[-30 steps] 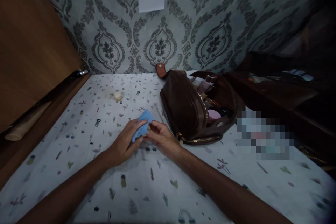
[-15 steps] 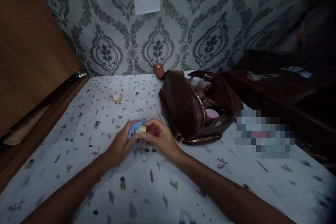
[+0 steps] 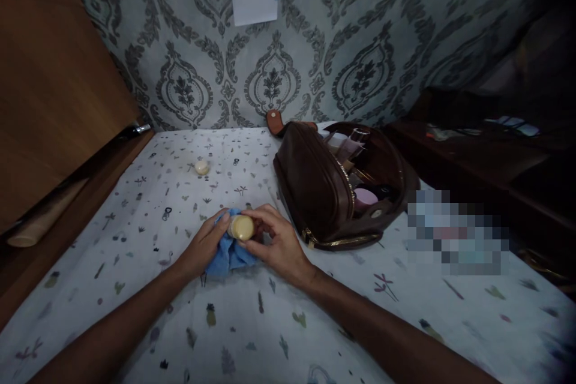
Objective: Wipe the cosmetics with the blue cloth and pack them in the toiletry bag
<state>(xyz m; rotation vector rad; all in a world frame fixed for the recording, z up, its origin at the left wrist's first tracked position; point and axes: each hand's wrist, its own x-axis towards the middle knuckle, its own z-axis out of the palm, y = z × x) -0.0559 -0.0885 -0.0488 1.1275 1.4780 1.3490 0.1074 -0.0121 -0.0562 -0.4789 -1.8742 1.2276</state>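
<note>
A small round jar (image 3: 243, 228) with a yellowish end facing me is between my two hands, just above the patterned white sheet. My left hand (image 3: 207, 240) is closed round a blue cloth (image 3: 229, 258), with its thumb against the jar's left side. The cloth lies around and under the jar and hangs down below it. My right hand (image 3: 281, 243) grips the jar's right side with thumb and fingers. Further back on the sheet sits a small cream-coloured round piece (image 3: 202, 167), apart from both hands.
To the right of my hands stands an unzipped dark brown bag (image 3: 310, 183) with cosmetic containers inside, among them a pink-lidded one (image 3: 365, 197). A wooden panel (image 3: 58, 90) borders the left side. Patterned wallpaper rises behind, with a white card (image 3: 255, 3) on it.
The jar has turned so its yellowish end now faces the camera. More of the blue cloth shows, hanging below the hands. The bag and the cream piece stay in place.
</note>
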